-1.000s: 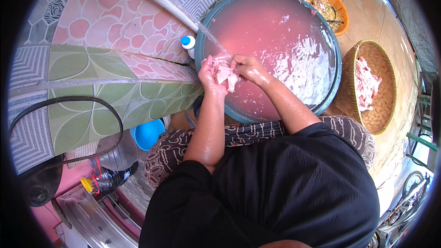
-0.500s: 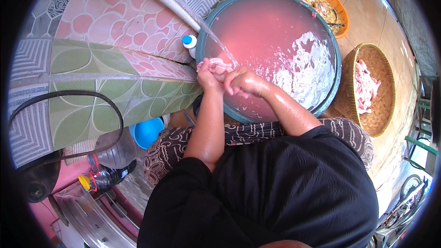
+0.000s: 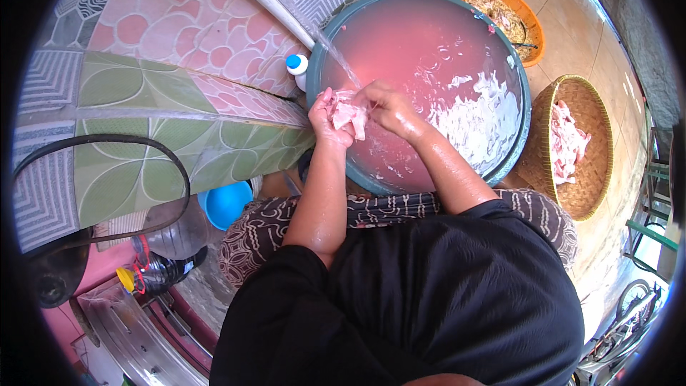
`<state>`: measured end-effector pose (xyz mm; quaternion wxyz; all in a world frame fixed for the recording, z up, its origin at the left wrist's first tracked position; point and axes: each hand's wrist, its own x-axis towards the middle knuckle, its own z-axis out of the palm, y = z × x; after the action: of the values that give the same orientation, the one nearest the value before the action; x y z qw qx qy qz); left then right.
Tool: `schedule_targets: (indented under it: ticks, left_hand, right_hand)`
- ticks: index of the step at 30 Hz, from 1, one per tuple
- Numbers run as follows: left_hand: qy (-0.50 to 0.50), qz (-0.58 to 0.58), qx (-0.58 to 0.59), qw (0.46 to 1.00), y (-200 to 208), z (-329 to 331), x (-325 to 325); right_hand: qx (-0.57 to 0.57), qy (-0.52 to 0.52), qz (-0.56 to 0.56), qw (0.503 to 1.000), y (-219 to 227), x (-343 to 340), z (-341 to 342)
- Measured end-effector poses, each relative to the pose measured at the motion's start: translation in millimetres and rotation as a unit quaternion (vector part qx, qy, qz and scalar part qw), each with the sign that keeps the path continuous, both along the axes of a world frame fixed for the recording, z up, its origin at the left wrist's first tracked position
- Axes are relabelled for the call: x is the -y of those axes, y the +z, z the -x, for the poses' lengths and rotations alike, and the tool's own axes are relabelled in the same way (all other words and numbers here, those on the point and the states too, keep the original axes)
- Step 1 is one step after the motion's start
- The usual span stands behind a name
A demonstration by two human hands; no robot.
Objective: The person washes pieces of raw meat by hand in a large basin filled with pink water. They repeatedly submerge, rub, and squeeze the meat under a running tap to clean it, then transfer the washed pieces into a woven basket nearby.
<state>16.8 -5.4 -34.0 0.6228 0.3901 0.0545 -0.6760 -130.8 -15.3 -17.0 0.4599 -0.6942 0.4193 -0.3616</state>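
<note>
A pale pink piece of raw meat (image 3: 349,113), perhaps chicken, lies in my left hand (image 3: 326,123) above the near left part of a big round tub. My left fingers are bent around its left side, palm turned up. At the meat's right edge, my right hand (image 3: 393,111) has its fingers curled and pinched together; the fingertips are slightly blurred. The teal tub (image 3: 525,111) is full of cloudy pink water. From a white pipe (image 3: 275,11), a stream of water (image 3: 341,62) runs down just beside the meat.
Right of the tub stands a woven bamboo basket (image 3: 599,161) holding raw meat pieces (image 3: 568,141). An orange basin (image 3: 537,21) with yellowish scraps sits far right. A white bottle with a blue cap (image 3: 297,70) touches the tiled wall side. Near left are a blue bowl (image 3: 227,206) and a black hose (image 3: 179,161).
My left hand has turned further open, so more of the meat shows. My right hand has lifted from below the meat's right side to its upper right edge.
</note>
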Motion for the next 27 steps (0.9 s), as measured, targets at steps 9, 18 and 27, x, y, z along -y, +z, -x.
schedule_targets:
  ticks: [9, 18, 27]
  left_hand:
    - [-0.108, 0.121, -0.173, 0.971, -8, -16, 1]
    - [-0.028, 0.121, -0.039, 0.992, -14, -22, 1]
    - [-0.143, 0.171, -0.026, 0.974, 22, -5, -2]
  right_hand:
    - [-0.054, 0.029, -0.079, 0.995, -25, 0, 8]
    - [0.044, 0.079, -0.293, 0.952, 20, 7, 11]
    - [0.187, 0.099, -0.402, 0.891, -2, 1, 1]
